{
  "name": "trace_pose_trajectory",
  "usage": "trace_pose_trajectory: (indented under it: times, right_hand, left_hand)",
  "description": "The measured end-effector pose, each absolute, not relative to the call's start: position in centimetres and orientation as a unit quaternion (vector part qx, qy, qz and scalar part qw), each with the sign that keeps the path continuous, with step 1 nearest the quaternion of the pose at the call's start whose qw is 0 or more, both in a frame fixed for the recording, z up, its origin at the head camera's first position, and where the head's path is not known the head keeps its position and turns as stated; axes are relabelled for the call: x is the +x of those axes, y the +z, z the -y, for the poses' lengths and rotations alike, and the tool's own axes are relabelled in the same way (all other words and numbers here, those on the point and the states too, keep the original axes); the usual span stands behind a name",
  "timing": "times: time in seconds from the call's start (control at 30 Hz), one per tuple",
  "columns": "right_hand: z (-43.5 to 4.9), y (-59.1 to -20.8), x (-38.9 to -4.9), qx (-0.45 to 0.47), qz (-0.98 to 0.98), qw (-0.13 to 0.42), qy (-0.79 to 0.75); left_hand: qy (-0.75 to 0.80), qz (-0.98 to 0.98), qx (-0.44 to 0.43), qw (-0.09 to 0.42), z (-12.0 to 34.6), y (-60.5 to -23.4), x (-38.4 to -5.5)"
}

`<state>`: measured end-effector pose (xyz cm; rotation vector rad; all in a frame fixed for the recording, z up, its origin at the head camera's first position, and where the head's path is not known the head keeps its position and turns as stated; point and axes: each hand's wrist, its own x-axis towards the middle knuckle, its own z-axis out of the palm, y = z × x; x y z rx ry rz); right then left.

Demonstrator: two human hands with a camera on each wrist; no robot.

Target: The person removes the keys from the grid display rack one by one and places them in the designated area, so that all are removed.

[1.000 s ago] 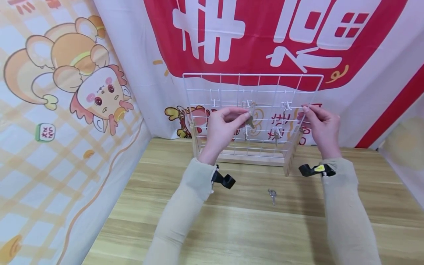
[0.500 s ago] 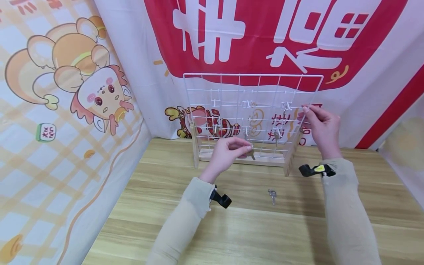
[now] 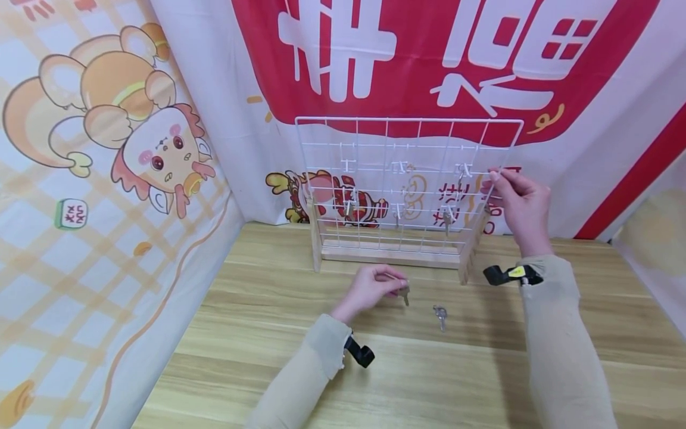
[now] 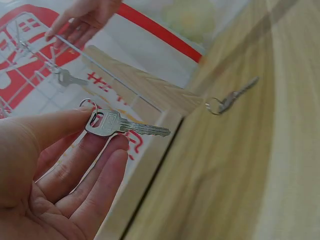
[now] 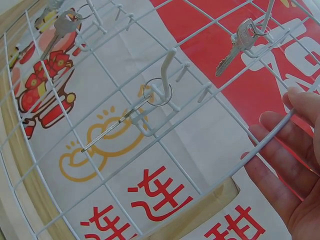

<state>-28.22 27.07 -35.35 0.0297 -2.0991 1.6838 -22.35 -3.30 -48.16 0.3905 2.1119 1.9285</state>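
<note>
Left arm [image 3: 300, 381]: sleeved, angled inward, reaching forward at a lower level than the right arm [image 3: 565, 345]. Left hand [image 3: 375, 285]: thumb [image 4: 62, 123] and opposing fingertips brought together in 1 pinch; lower fingers [image 4: 104, 195] bent, palm partly visible in the left wrist view. Right arm: sleeved, extended farther forward, slanting slightly inward. Right hand [image 3: 522, 196]: raised, well apart from the left hand, thumb and fingers curled in a grip.

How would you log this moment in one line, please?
left hand: holds key | right hand: grips wire rack by edge | second key: on tabletop | hanging keys: on hooks
</note>
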Motion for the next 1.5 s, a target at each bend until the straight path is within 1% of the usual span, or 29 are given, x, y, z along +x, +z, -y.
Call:
trace_pose_trajectory:
  times: [0.2, 0.57, 0.93, 1.2, 1.5]
  right_hand:
    - [-27.1, -35.3, -28.2, 0.008, 0.761, 0.221, 0.610]
    - [-27.1, -35.3, -28.2, 0.008, 0.763, 0.219, 0.608]
    - [-27.1, -35.5, -28.4, 0.017, 0.760, 0.235, 0.605]
    - [-27.0, -35.5, -28.3, 0.009, 0.760, 0.231, 0.608]
    - [-27.0, -35.4, -28.2, 0.003, 0.758, 0.224, 0.613]
  left_hand:
    - [0.654, -0.732, 0.128, 0.145, 2.8, -49.8, -21.7]
    - [0.644, -0.734, 0.139, 0.166, 1.4, -51.2, -21.2]
    - [0.577, -0.791, 0.142, 0.146, 0.3, -51.4, -21.3]
    - [0.554, -0.808, 0.149, 0.134, -0.2, -51.2, -21.3]
    - [0.509, -0.839, 0.163, 0.103, -0.3, -51.5, -21.8]
